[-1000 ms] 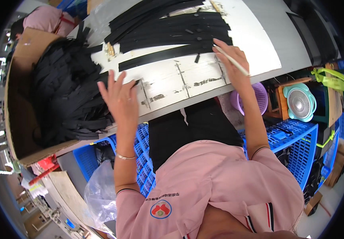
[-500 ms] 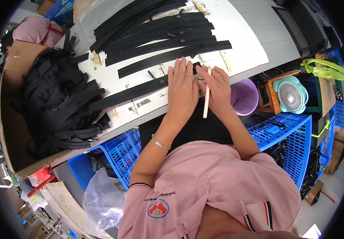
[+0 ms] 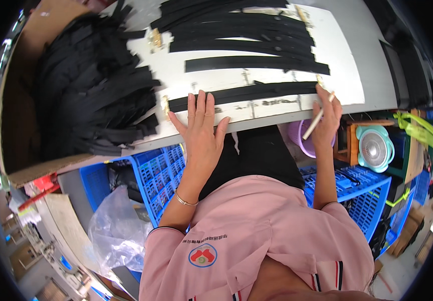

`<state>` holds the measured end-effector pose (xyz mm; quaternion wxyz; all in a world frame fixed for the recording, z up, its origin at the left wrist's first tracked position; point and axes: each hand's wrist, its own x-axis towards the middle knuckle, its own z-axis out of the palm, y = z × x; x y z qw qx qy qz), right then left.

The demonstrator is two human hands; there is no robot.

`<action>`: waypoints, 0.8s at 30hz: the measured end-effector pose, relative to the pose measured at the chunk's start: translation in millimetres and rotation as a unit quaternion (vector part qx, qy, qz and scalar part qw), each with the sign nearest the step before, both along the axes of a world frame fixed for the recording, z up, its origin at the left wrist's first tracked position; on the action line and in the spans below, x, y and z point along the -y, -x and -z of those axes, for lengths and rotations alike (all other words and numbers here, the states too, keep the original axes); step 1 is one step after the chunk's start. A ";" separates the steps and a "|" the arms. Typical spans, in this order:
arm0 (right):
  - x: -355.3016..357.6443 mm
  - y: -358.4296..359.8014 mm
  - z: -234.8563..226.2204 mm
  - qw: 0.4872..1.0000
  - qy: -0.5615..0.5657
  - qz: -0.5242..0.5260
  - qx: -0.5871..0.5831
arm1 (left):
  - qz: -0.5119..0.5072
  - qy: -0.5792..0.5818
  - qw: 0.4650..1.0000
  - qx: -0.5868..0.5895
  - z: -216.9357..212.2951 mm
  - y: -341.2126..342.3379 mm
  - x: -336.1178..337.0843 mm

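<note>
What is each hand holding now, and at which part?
The right hand holds a thin pale stick near its upper end. The left hand holds nothing; it presses flat on a black strap.

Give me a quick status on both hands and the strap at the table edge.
Left hand flat, pressing the near black strap down. Right hand at the strap's right end, gripping a thin pale stick. More black straps lie beyond; nothing blocks.

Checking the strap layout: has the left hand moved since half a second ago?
Yes. The left hand moved leftward along the near black strap toward its brass buckle end.
</note>
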<state>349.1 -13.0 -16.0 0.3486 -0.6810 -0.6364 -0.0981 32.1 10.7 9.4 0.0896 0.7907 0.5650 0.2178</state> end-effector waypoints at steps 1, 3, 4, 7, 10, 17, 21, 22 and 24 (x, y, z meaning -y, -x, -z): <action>0.8 -0.3 -0.4 1.000 0.001 0.007 0.004 | -0.013 0.000 1.000 -0.002 0.6 7.2 2.2; -1.7 -2.8 1.8 1.000 -0.014 -0.007 0.025 | -0.042 -0.010 0.999 0.001 2.2 18.6 5.6; -2.2 -3.0 2.3 1.000 -0.009 -0.004 0.022 | -0.054 -0.018 0.998 -0.007 3.7 25.0 6.2; -3.3 0.9 -2.7 0.999 0.015 0.008 0.032 | -0.061 -0.009 0.998 0.028 3.6 34.2 10.0; -8.7 14.4 -17.4 0.999 0.018 0.011 0.024 | -0.070 -0.030 0.996 0.040 8.3 34.4 11.5; -36.1 123.0 -58.5 0.911 0.080 -0.168 -0.368 | -0.097 -0.065 0.992 0.039 13.9 32.6 12.0; -60.2 176.7 -66.6 0.856 0.179 -0.253 -0.414 | -0.104 -0.062 0.992 0.033 14.8 32.1 12.0; -66.0 187.1 -60.9 0.836 0.170 -0.276 -0.443 | -0.103 -0.062 0.992 0.033 14.9 31.6 11.8; -78.9 198.6 -42.0 0.844 0.168 -0.287 -0.420 | -0.105 -0.065 0.992 0.038 15.6 29.6 11.1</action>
